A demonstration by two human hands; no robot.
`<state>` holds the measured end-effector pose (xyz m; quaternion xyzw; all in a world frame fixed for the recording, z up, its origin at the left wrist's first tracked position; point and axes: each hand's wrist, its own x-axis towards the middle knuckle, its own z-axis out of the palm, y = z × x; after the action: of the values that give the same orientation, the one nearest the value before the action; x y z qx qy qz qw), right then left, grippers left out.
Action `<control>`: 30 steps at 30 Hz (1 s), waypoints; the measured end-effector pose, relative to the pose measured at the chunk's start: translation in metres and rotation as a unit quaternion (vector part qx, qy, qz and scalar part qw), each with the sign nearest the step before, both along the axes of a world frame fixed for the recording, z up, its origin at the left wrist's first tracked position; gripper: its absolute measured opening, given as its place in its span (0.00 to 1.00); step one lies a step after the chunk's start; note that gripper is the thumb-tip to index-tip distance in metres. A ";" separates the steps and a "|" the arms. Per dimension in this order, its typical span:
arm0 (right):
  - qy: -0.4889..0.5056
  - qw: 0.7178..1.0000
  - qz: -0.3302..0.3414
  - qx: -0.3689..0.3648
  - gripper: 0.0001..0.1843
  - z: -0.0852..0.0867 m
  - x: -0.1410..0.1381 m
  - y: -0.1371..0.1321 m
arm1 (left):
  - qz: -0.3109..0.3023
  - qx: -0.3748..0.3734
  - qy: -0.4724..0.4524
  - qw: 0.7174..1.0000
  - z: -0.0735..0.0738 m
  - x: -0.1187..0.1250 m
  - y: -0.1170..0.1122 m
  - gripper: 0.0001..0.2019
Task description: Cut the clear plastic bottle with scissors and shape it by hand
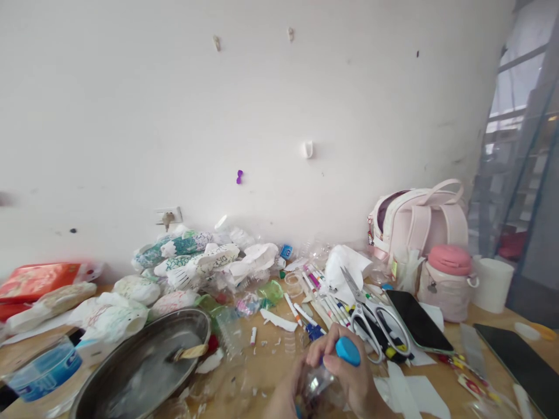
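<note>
Near the bottom edge of the head view, my left hand (293, 378) curls round a clear plastic bottle (322, 387), steadying it from the left. My right hand (356, 387) is closed at the other side of the bottle. Between its thumb and fingers sticks up a rounded blue end (348, 351) of something whose kind I cannot tell. The lower part of the bottle is cut off by the frame. Just beyond my hands lie large scissors (371, 320) with grey handles and a group of marker pens (325, 299).
At left stands a metal basin (198, 326) with a wooden-handled brush (192, 351). Behind it are piled drawn-on white fish-like shapes (187, 256). A phone (419, 320), pink backpack (430, 218), pink-lidded container (445, 291) and white cup (493, 285) stand right. Plastic and paper scraps litter the table.
</note>
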<state>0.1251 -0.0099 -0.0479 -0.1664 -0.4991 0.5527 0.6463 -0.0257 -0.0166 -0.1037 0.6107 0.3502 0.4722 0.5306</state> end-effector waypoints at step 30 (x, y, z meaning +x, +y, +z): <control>-0.142 0.947 -0.197 0.211 0.12 -0.018 -0.006 -0.001 | 0.336 0.479 0.258 0.768 -0.009 0.019 0.003 0.20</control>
<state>0.1188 -0.0110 -0.0655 -0.1980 -0.6480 0.2675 0.6851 -0.0071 -0.0141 -0.1131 0.7278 0.3853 0.5512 -0.1342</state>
